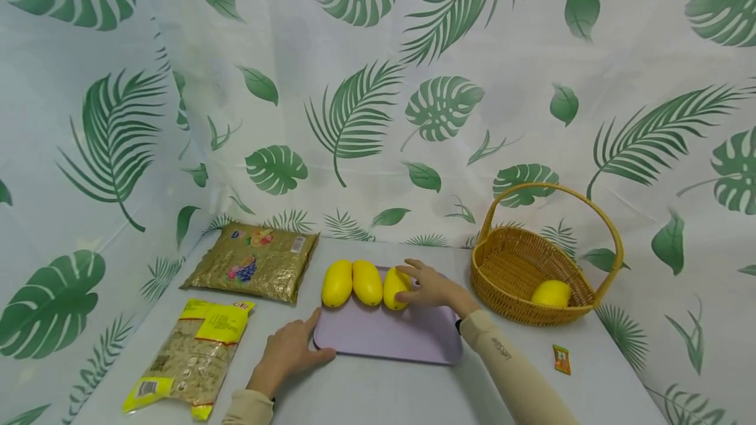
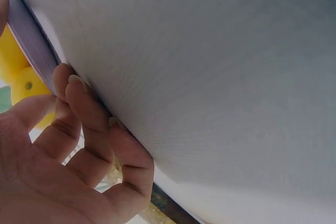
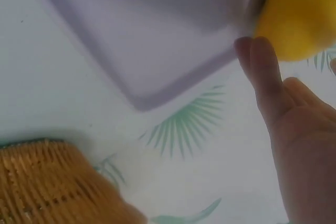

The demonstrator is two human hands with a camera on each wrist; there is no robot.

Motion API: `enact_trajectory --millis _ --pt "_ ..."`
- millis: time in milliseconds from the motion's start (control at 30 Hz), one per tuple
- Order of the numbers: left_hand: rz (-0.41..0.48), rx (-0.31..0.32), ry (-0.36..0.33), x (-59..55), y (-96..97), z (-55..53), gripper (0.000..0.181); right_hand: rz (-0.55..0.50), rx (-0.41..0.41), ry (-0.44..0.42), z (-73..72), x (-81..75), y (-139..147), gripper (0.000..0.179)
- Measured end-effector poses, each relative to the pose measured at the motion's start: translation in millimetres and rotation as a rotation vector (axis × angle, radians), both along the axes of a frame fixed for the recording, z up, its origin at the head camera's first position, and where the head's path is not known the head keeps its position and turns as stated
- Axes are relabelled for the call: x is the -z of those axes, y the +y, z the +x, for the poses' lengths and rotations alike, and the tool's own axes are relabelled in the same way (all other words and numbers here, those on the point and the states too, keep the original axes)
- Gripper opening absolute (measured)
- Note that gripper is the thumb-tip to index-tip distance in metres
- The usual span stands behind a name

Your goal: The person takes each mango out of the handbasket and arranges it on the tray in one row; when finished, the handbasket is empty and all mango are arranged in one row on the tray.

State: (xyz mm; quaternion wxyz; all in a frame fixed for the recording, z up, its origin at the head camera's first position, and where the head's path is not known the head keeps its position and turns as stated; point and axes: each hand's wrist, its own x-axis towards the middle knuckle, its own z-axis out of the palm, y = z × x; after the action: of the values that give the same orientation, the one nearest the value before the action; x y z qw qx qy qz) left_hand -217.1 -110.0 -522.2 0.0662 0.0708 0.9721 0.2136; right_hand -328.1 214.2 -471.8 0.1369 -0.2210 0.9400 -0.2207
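Three yellow mangoes stand side by side along the back of a lilac tray [image 1: 384, 336]: the left mango [image 1: 337, 283], the middle mango [image 1: 368, 283] and the right mango [image 1: 394, 288]. My right hand [image 1: 431, 286] reaches over the tray and holds the right mango between thumb and fingers. In the right wrist view, fingertips lie against that mango [image 3: 299, 17]. My left hand [image 1: 292, 349] rests at the tray's front left corner, thumb at the front edge and index finger along the left side. Its other fingers [image 2: 131, 150] bend onto the table, as the left wrist view shows.
At the right stands a wicker basket [image 1: 514, 307] with a tall handle and one mango [image 1: 552, 294] inside. A small wrapped candy [image 1: 562, 359] lies in front of it. To the left lie a gold packet [image 1: 254, 261] and a yellow-labelled clear bag [image 1: 191, 353]. Leaf-patterned cloth [image 1: 378, 117] hangs behind.
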Motion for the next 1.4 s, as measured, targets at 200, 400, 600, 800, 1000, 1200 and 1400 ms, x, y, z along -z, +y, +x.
enact_trajectory --millis 200,400,600,800,1000,1200,1400 --pt "-0.011 0.009 0.010 -1.9 -0.4 -0.1 0.095 -0.066 0.021 0.039 5.8 -11.0 30 0.076" --pt "-0.021 0.007 0.010 -2.9 -1.3 -0.7 0.095 -0.108 0.067 0.067 12.6 -25.6 63 0.079" --pt "-0.008 0.006 -0.008 -1.6 -1.4 -0.3 0.096 -0.103 0.107 0.146 20.9 -40.1 94 0.077" --pt "-0.004 0.001 -0.008 0.1 -1.1 0.1 0.096 -0.102 0.153 0.194 28.1 -51.8 122 0.072" --pt "-0.002 0.003 -0.005 0.5 -0.8 -0.5 0.096 -0.032 0.204 0.232 35.6 -62.6 152 0.076" --pt "0.005 0.004 -0.002 -1.1 -0.5 -1.0 0.095 0.021 0.252 0.226 42.5 -68.5 176 0.080" --pt "0.012 0.004 -0.020 -0.9 -1.4 0.1 0.096 0.085 0.292 0.214 48.7 -66.0 194 0.081"
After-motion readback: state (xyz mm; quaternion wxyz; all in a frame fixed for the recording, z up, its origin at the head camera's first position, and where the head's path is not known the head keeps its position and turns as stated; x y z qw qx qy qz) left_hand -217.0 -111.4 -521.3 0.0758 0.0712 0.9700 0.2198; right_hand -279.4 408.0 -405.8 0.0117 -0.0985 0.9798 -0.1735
